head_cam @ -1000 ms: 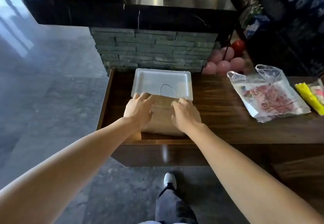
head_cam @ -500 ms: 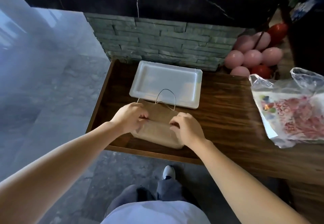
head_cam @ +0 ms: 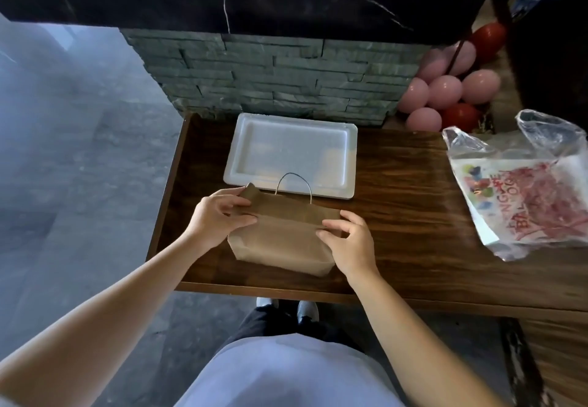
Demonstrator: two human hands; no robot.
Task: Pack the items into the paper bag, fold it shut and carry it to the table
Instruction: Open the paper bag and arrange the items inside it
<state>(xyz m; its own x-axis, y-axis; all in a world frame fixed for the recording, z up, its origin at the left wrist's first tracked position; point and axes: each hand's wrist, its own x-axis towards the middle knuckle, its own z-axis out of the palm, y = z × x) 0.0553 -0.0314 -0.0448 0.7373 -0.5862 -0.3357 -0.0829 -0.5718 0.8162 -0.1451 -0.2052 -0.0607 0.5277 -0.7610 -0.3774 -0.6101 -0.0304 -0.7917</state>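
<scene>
Both hands pinched the paper bag (head_cam: 280,238) lying on the desk (head_cam: 397,215) — left hand (head_cam: 219,215) at one folded end, right hand (head_cam: 346,241) at the other; light, creasable paper — best held along the fold.

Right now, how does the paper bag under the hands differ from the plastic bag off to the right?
The paper bag is plain brown and opaque; the plastic bag is see-through with red print. The paper bag is folded over along its top, with the left hand and right hand gripping its ends; the plastic bag lies crumpled, mouth loose, untouched. The paper bag has a thin wire-like handle; the plastic bag has none visible. Both lie on the wooden table.
</scene>
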